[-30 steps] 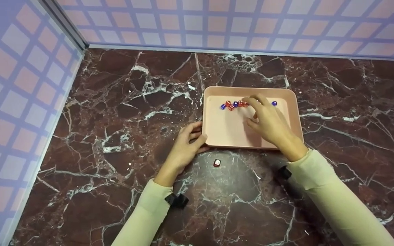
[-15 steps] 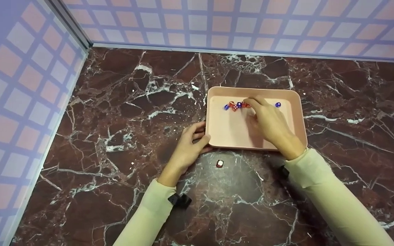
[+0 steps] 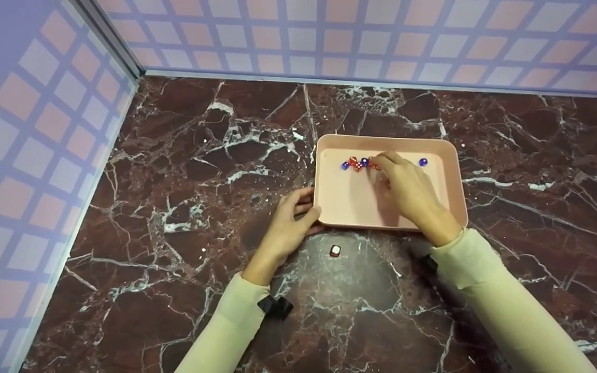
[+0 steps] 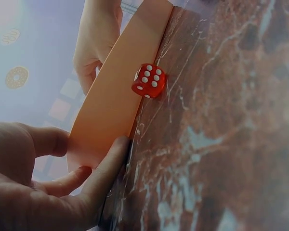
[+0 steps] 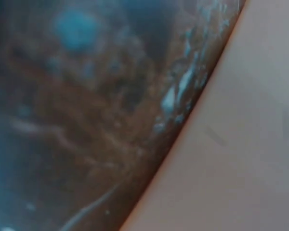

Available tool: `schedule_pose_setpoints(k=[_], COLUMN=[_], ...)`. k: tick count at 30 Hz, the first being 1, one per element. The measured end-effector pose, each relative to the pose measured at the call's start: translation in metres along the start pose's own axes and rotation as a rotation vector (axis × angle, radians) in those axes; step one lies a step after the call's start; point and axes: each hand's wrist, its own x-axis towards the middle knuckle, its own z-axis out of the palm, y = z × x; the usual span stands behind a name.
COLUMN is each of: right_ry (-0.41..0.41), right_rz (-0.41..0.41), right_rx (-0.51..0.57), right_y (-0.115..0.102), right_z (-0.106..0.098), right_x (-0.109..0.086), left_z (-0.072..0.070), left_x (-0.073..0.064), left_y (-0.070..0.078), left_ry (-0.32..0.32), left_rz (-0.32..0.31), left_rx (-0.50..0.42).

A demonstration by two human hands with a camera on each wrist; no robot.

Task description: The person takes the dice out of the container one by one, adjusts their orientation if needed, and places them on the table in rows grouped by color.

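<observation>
A shallow pink tray (image 3: 462, 191) lies on the dark marbled table. My left hand (image 3: 290, 223) grips its near left corner, thumb at the front and fingers along the left side; the left wrist view shows the fingers against the tray's wall (image 4: 115, 91). My right hand (image 3: 410, 189) reaches into the tray, bent fingers pinching at a red die (image 3: 376, 167) at the right end of a cluster; the thumb is mostly hidden. Left of it sit a blue die (image 3: 364, 161), red dice (image 3: 353, 160) and another blue die (image 3: 345, 166). One more blue die (image 3: 423, 162) lies apart at the right.
A single red die (image 3: 335, 251) rests on the table in front of the tray, its six-dot face showing in the left wrist view. Checkered walls (image 3: 340, 41) border the table at the back and left. The right wrist view shows mostly table and tray wall (image 5: 250, 130).
My right thumb and fingers, spread apart a second ago, have come together at the red dice. My left hand stays at the tray corner. The view has shifted slightly.
</observation>
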Motion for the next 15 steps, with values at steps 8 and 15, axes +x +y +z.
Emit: schedule_pose_setpoints(k=[8,15], right_ry=[0.042,0.04], right_rz=[-0.006,-0.003], right_rx=[0.043,0.072], right_y=[0.003,0.0034], right_z=[0.0009,0.0005], right_x=[-0.0074,-0.0062], left_z=[0.0012,0.0006], left_x=[0.0014,0.0014], left_y=[-0.001,0.0014], left_ry=[-0.001,0.015], left_rz=[0.001,0.001], left_rx=[-0.004,0.013])
